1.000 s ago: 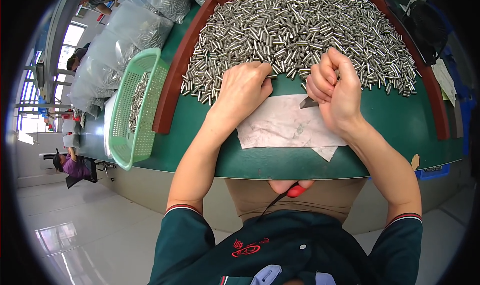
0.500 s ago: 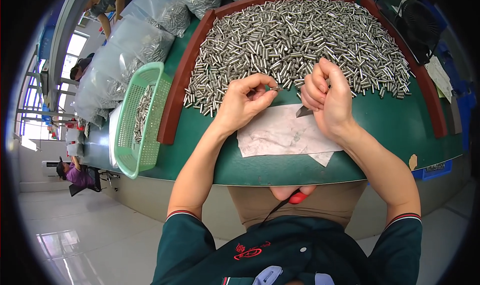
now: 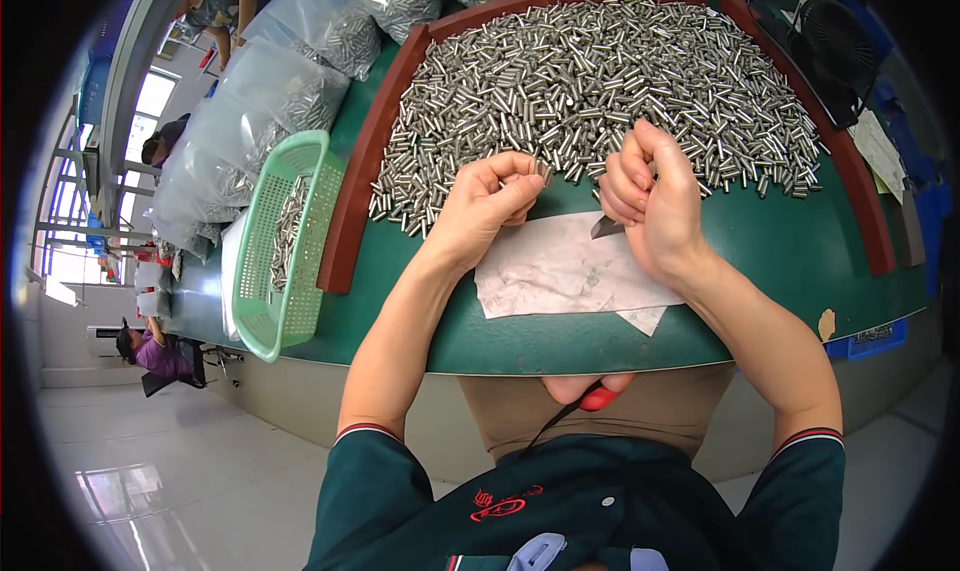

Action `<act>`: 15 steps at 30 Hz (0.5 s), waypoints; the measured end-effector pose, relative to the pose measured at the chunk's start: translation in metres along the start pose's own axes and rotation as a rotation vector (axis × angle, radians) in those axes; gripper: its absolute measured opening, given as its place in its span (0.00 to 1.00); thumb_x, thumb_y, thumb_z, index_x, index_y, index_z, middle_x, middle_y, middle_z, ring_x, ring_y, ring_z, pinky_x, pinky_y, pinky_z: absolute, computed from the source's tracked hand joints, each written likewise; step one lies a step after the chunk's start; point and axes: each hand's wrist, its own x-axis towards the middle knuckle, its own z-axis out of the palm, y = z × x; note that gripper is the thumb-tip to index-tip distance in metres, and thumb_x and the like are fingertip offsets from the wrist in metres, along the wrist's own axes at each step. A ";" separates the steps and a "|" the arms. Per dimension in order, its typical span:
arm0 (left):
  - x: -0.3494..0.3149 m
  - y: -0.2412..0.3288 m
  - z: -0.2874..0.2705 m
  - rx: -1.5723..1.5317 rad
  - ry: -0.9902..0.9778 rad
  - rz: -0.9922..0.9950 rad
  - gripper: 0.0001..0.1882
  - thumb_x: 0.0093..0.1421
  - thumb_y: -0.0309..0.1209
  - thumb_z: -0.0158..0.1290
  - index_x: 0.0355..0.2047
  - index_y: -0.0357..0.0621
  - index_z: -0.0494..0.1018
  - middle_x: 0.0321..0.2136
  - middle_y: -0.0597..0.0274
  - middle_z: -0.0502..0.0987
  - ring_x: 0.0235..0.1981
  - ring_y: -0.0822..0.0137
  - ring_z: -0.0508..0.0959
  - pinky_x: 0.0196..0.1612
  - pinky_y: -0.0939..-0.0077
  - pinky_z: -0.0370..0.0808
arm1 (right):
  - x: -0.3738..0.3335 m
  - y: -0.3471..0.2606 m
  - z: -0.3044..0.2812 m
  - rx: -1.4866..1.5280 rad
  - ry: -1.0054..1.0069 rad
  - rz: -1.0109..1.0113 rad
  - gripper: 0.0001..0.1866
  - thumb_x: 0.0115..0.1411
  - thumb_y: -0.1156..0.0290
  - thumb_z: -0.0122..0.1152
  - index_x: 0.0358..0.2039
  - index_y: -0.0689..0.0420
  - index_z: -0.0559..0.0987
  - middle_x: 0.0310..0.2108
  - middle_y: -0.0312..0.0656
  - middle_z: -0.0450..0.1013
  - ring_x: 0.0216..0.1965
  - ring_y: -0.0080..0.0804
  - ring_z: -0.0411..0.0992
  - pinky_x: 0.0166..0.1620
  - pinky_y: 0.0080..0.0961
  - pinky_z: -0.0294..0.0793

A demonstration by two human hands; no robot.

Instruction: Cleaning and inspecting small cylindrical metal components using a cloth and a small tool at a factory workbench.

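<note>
My left hand [image 3: 482, 203] is closed, its thumb and forefinger pinching a small metal pin [image 3: 542, 174] at the near edge of a heap. Curled fingers of my right hand [image 3: 655, 196] grip a grey flat-bladed tool [image 3: 606, 228]; its blade pokes out below the fist and the rest is hidden in the palm. Both fists hover over a stained pale cloth [image 3: 570, 271] lying on the green table [image 3: 520, 346]. Just beyond them spreads the large heap of short silvery metal pins [image 3: 600, 81].
Dark red wooden rails [image 3: 370, 171] border the heap. Left of them stands a green mesh basket [image 3: 253, 311] with some pins inside. Clear bags of pins [image 3: 265, 101] line the far left. A black fan [image 3: 838, 46] is at the far right. Other people sit at left.
My left hand has turned its fingertips, and the pinched pin now stands more upright. The right hand has barely moved.
</note>
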 end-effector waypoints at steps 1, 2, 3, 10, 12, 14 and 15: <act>-0.001 0.001 -0.001 -0.159 -0.034 -0.064 0.05 0.56 0.29 0.48 0.27 0.40 0.68 0.14 0.76 0.61 0.14 0.84 0.55 0.17 0.90 0.52 | 0.000 0.000 0.000 0.007 0.000 0.004 0.19 0.58 0.64 0.36 0.10 0.51 0.54 0.06 0.29 0.48 0.08 0.16 0.41 0.13 0.17 0.40; -0.001 0.002 -0.001 -0.159 -0.032 -0.063 0.05 0.56 0.29 0.48 0.27 0.40 0.68 0.14 0.76 0.61 0.14 0.84 0.55 0.17 0.90 0.52 | 0.000 0.000 0.001 0.014 -0.001 0.007 0.19 0.59 0.65 0.35 0.10 0.51 0.54 0.06 0.30 0.48 0.08 0.16 0.41 0.13 0.17 0.40; -0.002 0.004 -0.002 -0.239 -0.056 -0.101 0.05 0.56 0.28 0.46 0.27 0.39 0.68 0.13 0.75 0.60 0.13 0.83 0.54 0.17 0.89 0.52 | 0.000 0.000 0.001 0.013 -0.002 0.008 0.19 0.59 0.65 0.35 0.10 0.51 0.54 0.06 0.30 0.48 0.08 0.16 0.41 0.13 0.17 0.40; -0.004 0.005 -0.003 -0.544 -0.105 -0.199 0.12 0.59 0.32 0.40 0.32 0.34 0.67 0.14 0.70 0.61 0.12 0.82 0.54 0.17 0.88 0.53 | 0.001 0.000 0.000 0.005 -0.014 0.008 0.19 0.59 0.65 0.34 0.10 0.52 0.54 0.06 0.30 0.48 0.09 0.17 0.41 0.13 0.17 0.41; -0.003 0.003 -0.005 -0.541 -0.130 -0.186 0.17 0.61 0.35 0.36 0.37 0.30 0.67 0.18 0.63 0.66 0.13 0.81 0.55 0.18 0.87 0.54 | 0.001 0.001 0.000 -0.001 -0.012 0.008 0.19 0.59 0.65 0.34 0.10 0.52 0.53 0.06 0.30 0.48 0.09 0.17 0.41 0.13 0.18 0.41; -0.003 0.005 0.001 -0.408 -0.050 -0.156 0.17 0.61 0.35 0.37 0.38 0.30 0.67 0.21 0.60 0.69 0.13 0.81 0.54 0.18 0.87 0.54 | 0.002 0.000 0.000 -0.005 -0.011 -0.002 0.19 0.59 0.65 0.34 0.10 0.52 0.53 0.06 0.30 0.48 0.09 0.17 0.41 0.13 0.18 0.41; -0.003 0.003 -0.001 -0.394 -0.070 -0.134 0.15 0.61 0.33 0.38 0.38 0.31 0.67 0.22 0.60 0.71 0.13 0.82 0.54 0.18 0.88 0.54 | 0.001 0.001 0.001 -0.005 -0.007 -0.005 0.20 0.59 0.64 0.34 0.11 0.52 0.53 0.06 0.30 0.48 0.09 0.17 0.41 0.13 0.18 0.41</act>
